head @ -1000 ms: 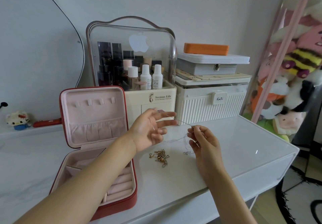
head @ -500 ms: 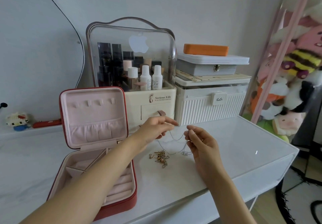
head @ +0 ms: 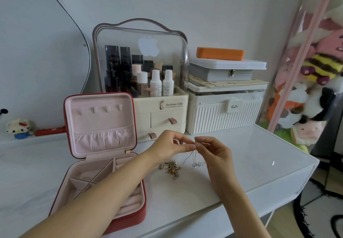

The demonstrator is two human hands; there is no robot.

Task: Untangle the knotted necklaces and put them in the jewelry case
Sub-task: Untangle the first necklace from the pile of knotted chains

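Head-worn view, facing forward-down, close over desk (head: 259, 163)

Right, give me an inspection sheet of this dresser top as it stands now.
Surface: white tabletop, glossy on the right.
Job's things: thin silver chain hangs from both hands; gold tangle lies on the top; red jewelry case is open, and no necklace shows in its visible compartments.
Clutter: cosmetics organizer, white ribbed box, grey box, orange case.
Hands: left hand and right hand each pinch the chain.
Cables: dark cord on the wall.
Surroundings: plush toys at right, small figurine at left.
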